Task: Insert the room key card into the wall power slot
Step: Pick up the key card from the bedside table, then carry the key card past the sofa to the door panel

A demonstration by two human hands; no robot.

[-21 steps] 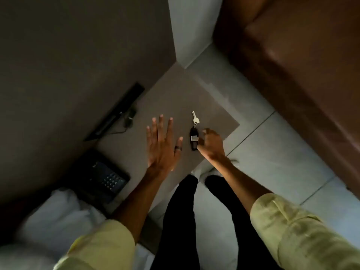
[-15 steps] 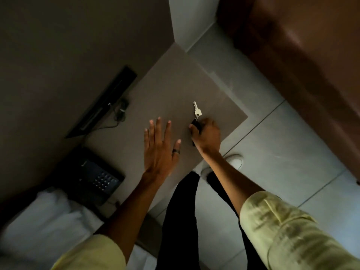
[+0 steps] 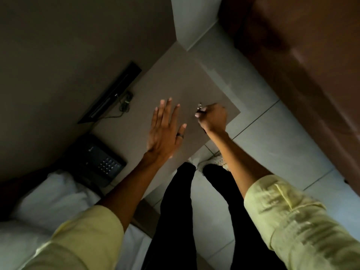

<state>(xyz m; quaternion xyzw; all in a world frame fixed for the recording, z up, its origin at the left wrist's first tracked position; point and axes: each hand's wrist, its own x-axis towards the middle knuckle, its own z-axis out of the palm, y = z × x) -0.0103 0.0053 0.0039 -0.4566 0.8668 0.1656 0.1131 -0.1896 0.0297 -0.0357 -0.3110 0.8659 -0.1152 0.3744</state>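
Black telephone (image 3: 98,159) on the bedside table (image 3: 181,78) (white pillow (image 3: 52,195) beside)

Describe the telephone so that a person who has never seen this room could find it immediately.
Start at the brown bedside tabletop against the dim wall. At its near left corner, beside the white pillow, sits the black telephone. It is the only object there with a grid of pale keypad buttons, unlike the long black bar farther back along the wall.

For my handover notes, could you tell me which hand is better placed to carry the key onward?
Right: the right hand is closed around the key set, while the left hand is open and empty.
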